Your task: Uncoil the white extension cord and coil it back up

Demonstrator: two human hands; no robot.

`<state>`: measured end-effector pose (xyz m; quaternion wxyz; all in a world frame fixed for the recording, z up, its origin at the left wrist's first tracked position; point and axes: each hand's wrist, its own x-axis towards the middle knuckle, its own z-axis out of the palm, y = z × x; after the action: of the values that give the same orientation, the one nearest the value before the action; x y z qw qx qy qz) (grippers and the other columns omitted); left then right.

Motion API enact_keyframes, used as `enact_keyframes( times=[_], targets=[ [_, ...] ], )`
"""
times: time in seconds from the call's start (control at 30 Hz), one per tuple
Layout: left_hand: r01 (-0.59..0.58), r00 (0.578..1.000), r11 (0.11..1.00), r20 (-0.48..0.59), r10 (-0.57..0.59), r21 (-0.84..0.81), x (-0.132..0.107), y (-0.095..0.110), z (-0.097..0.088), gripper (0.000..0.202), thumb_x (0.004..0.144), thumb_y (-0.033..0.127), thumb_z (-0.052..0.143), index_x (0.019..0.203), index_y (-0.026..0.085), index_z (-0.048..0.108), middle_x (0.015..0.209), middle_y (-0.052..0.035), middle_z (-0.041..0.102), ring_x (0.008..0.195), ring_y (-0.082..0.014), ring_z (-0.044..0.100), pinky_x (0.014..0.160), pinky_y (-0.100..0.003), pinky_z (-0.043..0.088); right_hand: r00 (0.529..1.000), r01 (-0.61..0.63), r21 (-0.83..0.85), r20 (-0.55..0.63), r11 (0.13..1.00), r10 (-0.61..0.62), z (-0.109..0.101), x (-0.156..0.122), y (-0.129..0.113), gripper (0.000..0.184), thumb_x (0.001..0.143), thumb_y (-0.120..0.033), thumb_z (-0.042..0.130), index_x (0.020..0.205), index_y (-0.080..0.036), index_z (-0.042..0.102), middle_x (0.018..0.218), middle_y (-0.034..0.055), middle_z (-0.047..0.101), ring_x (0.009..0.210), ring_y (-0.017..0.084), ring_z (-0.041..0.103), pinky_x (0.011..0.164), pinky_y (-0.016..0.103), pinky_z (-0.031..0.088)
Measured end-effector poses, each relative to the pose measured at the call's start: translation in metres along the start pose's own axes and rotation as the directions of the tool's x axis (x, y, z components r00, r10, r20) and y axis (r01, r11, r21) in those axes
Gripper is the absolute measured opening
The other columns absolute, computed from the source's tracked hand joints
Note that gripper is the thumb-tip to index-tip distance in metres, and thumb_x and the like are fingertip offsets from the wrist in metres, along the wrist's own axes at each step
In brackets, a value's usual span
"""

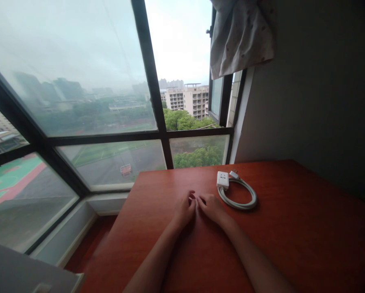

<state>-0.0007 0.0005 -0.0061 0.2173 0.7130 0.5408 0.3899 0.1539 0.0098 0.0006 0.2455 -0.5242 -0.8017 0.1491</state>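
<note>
My left hand (185, 206) rests on its edge on the reddish-brown wooden table (280, 228), fingers loosely curved, a gap between thumb and fingertips. Close beside it lies my right hand (211, 205), palm down, its fingers slightly bent and a little apart. The fingertips of the two hands nearly meet, and nothing shows in either one. Just right of my right hand is an extension cord (246, 205), its pale cable coiled in a loop. The white socket block (223, 179) and the plug (234, 175) lie together at the far side of that loop.
Dark-framed windows (161, 134) run beyond the table's far and left edges. One pane at the right stands open, below a bunched curtain (242, 38). A grey wall (295, 101) borders the right side. A pale panel (27, 270) sits at the lower left.
</note>
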Motion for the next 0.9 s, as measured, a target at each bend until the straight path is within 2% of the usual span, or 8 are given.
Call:
enact_keyframes(
  times=[0.9],
  targets=[
    [0.014,1.0,1.0,0.011,-0.014,-0.014,0.0002,0.0045,-0.0028,0.026,0.082,0.019,0.048,0.106,0.019,0.057,0.091,-0.0037,0.066,0.08,-0.016,0.062,0.078,-0.031,0.048,1.0,-0.015,0.007,0.01,1.0,0.014,-0.0044,-0.0013,-0.0049,0.029,0.094,-0.029,0.041,0.08,-0.02,0.065,0.082,0.0061,0.07,0.072,0.015,0.059,0.061,0.025,0.028]
  ],
)
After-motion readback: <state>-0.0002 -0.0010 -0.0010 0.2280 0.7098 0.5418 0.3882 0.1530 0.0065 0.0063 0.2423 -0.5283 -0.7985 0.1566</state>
